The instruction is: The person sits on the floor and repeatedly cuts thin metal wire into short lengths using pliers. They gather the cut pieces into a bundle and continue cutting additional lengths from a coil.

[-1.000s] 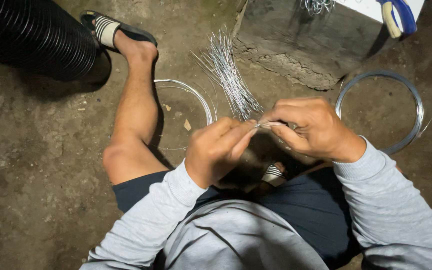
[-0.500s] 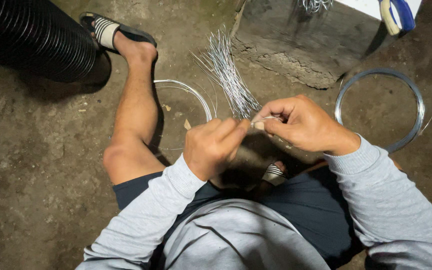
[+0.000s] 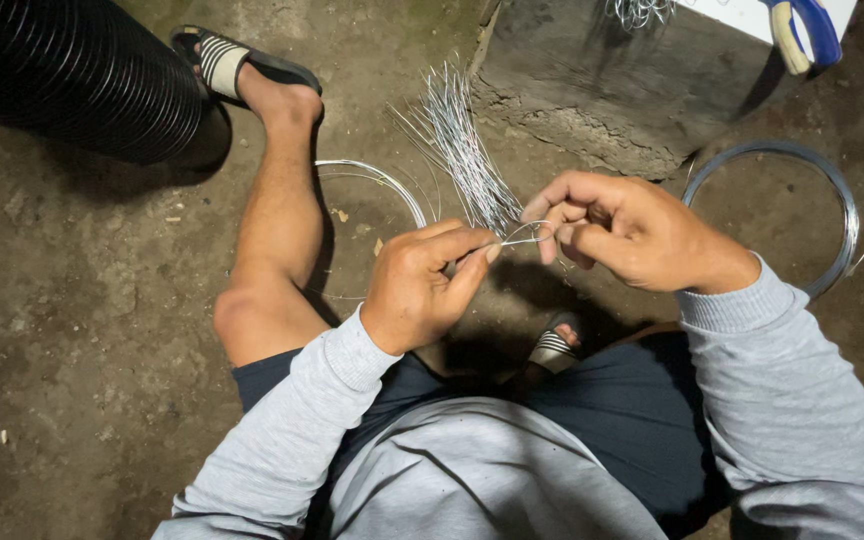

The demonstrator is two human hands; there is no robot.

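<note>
Single head-mounted view, looking steeply down from above the seated person's chest onto the lap and the dirt floor [image 3: 72, 330] in front. The lens faces forward and downward, so the grey sleeves enter from the lower edge and the left hand [image 3: 417, 290] and right hand [image 3: 632, 235] meet near the frame's centre, close to the camera. The far edge of the field, at top, reaches a black ribbed pipe [image 3: 72, 80] at upper left, a sandalled foot [image 3: 242, 70] and a concrete block [image 3: 612, 90] at upper right. No second view is present, so no overlap exists.
</note>
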